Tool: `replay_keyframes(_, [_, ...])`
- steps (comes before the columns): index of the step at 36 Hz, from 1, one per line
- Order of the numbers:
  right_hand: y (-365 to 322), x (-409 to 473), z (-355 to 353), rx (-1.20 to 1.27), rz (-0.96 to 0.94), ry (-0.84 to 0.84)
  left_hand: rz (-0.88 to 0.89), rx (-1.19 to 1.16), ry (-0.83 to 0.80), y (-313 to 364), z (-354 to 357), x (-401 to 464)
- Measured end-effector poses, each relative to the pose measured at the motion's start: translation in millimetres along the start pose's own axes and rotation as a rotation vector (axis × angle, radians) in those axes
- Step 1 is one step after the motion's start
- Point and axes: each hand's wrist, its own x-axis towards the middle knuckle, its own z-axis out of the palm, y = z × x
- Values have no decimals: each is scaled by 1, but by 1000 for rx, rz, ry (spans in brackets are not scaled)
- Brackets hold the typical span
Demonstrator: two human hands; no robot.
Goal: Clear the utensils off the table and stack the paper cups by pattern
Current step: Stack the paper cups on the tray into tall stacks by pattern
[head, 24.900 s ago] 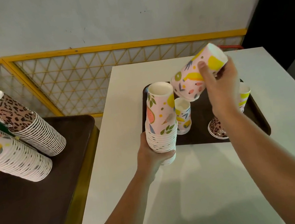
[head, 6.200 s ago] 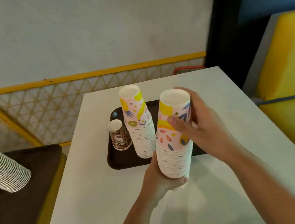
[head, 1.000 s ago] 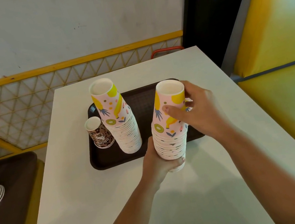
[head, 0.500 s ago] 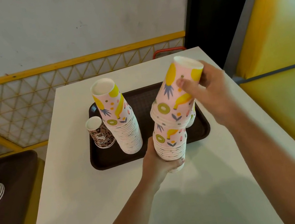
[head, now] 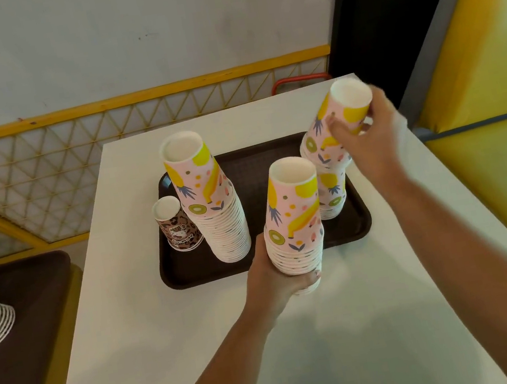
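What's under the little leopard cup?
The leopard cup stands on the brown tray, beside the tall fruit stack. Its base hides the tray right beneath it.

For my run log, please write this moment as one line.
left hand: grips fruit-print stack | right hand: holds tilted fruit-print bundle above tray | leopard cup: upright on tray

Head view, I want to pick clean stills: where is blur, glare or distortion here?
Head view: the right hand and its lifted cups are motion-smeared; the left hand and its held stack stay sharp; soft sheen on the near table; wide-angle bending tilts the tray stack.
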Motion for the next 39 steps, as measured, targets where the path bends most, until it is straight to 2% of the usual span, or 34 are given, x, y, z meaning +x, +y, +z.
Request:
replay_keyframes(11, [33,-11,11,-189,41,-136,0,-4,4,3,0,1])
replay_keyframes(16, [-5,-30,-3,-3,-42,-101,16,-7,3,4,0,0])
replay_keyframes(22, [-34,-63,-10,-30,-82,-414,14,-31,4,6,2,-1])
replay_keyframes(24, [-34,-70,-10,-51,-88,-468,14,-33,-2,6,2,-2])
replay_keyframes(39, [-42,-78,-15,-12,-137,-361,54,-18,-6,8,1,-7])
